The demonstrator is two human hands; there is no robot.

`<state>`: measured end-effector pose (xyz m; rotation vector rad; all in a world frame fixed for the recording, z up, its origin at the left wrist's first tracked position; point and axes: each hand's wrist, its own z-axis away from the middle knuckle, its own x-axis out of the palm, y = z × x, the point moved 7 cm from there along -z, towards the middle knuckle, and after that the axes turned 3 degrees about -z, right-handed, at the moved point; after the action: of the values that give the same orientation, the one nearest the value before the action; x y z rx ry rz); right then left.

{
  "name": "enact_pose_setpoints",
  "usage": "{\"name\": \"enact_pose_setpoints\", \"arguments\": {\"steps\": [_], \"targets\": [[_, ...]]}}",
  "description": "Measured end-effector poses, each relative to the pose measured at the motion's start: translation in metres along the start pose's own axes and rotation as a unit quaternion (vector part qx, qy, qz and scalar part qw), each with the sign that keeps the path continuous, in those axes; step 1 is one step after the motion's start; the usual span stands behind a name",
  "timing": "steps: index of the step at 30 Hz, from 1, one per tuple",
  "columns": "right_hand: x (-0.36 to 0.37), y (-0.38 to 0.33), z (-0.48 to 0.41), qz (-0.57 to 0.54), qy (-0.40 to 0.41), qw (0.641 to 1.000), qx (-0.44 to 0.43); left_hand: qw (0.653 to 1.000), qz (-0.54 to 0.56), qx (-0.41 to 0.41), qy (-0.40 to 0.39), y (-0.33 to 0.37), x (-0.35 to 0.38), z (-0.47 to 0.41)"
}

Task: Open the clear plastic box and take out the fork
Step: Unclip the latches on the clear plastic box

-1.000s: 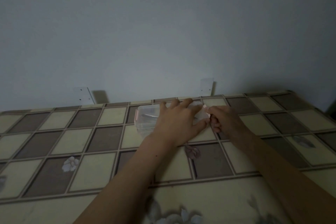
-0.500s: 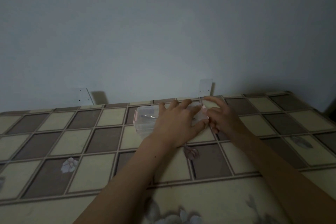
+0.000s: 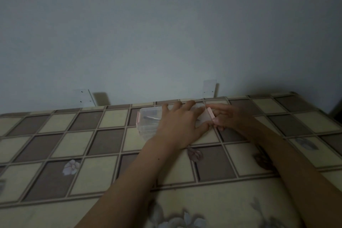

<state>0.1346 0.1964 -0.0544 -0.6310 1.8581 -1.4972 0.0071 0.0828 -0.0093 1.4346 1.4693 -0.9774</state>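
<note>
**Right-end latch swung up from the clear box**

Since the earlier frames, the pink latch [image 3: 211, 112] at the right end of the clear rectangular plastic box [image 3: 148, 123] had lifted away from the box wall and stood tilted upward, where half a second before it lay lower, under the right hand's fingers. The box itself had stayed in place, just above the centre of the frame, resting on the table near the far edge. Its lid was still on. A thin metal piece, apparently the handle of the fork [image 3: 152, 117], showed through the clear wall at the left part of the box; the rest was hidden by the hand. A second pink latch [image 3: 137, 117] sat flat against the left end.

The left hand [image 3: 182, 123] lay palm down across the right half of the lid, fingers spread and pressing on it. The right hand [image 3: 228, 117] was just right of the box, with thumb and fingertips touching the raised latch in a loose pinch rather than a closed fist.

Around them stretched the table's checked cloth [image 3: 55, 140] of cream and brown squares with pale flower prints. Behind the table edge, two small white plates [image 3: 84, 97] were fixed to the plain grey-blue wall [image 3: 166, 33], one at left of centre, one above the right hand.
</note>
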Motion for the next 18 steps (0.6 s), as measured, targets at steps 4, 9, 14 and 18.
{"name": "enact_pose_setpoints", "arguments": {"steps": [4, 9, 14, 18], "targets": [[-0.002, 0.0, 0.0, -0.003, 0.002, 1.0, 0.008, 1.0, -0.004, -0.002, -0.003, 0.0, 0.0, 0.0], [-0.007, 0.002, 0.001, 0.021, 0.014, 1.0, 0.019, 1.0, -0.005, -0.003, -0.004, 0.0, 0.001, 0.0], [-0.012, 0.007, -0.001, 0.052, 0.021, 0.998, 0.027, 1.0, -0.007, 0.002, -0.009, 0.0, 0.001, 0.0], [-0.013, 0.011, -0.001, 0.05, 0.026, 0.998, 0.031, 1.0, -0.01, -0.001, -0.004, 0.001, 0.001, 0.0]]}}
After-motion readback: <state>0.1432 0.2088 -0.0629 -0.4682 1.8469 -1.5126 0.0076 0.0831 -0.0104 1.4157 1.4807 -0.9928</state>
